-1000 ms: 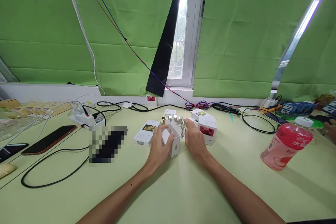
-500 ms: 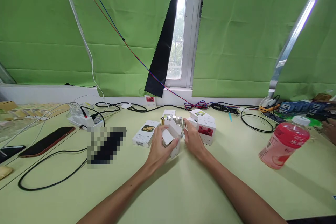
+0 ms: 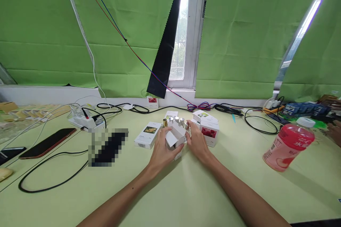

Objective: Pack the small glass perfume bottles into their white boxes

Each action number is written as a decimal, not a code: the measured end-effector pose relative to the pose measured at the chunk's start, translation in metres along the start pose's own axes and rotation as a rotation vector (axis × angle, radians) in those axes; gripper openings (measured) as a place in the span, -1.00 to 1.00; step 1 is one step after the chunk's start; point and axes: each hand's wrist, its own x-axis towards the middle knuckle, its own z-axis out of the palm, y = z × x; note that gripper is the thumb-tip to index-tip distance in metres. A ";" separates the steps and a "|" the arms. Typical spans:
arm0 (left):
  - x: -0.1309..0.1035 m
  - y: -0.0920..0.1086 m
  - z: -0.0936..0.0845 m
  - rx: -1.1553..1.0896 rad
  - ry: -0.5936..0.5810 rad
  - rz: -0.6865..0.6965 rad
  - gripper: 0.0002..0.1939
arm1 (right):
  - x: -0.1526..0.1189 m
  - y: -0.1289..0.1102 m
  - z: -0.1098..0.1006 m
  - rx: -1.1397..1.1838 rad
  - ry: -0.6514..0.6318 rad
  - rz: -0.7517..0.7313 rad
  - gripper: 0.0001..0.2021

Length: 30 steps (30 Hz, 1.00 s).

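An opened white carton (image 3: 176, 135) with its flaps up is gripped by my left hand (image 3: 163, 149), thumb on the near side and fingers on the left. Behind it stand several small bottles with silver caps (image 3: 182, 121) and one with a gold cap (image 3: 165, 123). My right hand (image 3: 197, 140) is closed at the carton's right, its fingertips against a small clear bottle with a silver cap (image 3: 187, 126); the fingers partly hide that bottle. Right of this hand sits a white box with a red fruit picture (image 3: 209, 132). A flat white box with a yellow picture (image 3: 148, 134) lies to the left.
A pink drink bottle (image 3: 289, 145) stands at the right. Phones (image 3: 48, 143), a power strip (image 3: 86, 122) and looping black cable (image 3: 53, 156) lie on the left. Bundled cables (image 3: 229, 110) run along the back. Part of another person's hand (image 3: 335, 133) shows at the right edge.
My left hand has tilted the carton slightly, and its opening has shifted a little to the right. My right hand has barely moved beside the silver-capped bottle.
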 end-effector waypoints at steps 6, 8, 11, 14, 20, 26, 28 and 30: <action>0.004 0.009 -0.008 0.082 -0.016 0.011 -0.46 | 0.000 -0.002 -0.004 -0.034 -0.074 0.020 -0.47; 0.005 0.012 -0.011 0.119 -0.040 0.007 -0.47 | 0.000 -0.003 -0.006 -0.045 -0.095 0.027 -0.46; 0.008 0.016 -0.016 0.173 -0.083 -0.005 -0.47 | 0.000 -0.005 -0.007 -0.060 -0.108 0.042 -0.47; 0.011 0.018 -0.022 0.232 -0.131 -0.029 -0.47 | 0.000 -0.006 -0.008 -0.075 -0.108 0.061 -0.51; 0.017 0.022 -0.033 0.312 -0.249 -0.048 -0.57 | 0.001 -0.007 -0.011 -0.113 -0.129 0.094 -0.57; 0.018 0.023 -0.038 0.370 -0.352 -0.018 -0.56 | 0.002 -0.007 -0.011 -0.129 -0.176 0.096 -0.59; 0.017 0.023 -0.039 0.401 -0.392 -0.012 -0.57 | 0.002 -0.005 -0.009 -0.112 -0.177 0.088 -0.56; 0.017 0.023 -0.040 0.433 -0.427 -0.019 -0.57 | 0.002 -0.003 -0.007 -0.076 -0.167 0.073 -0.57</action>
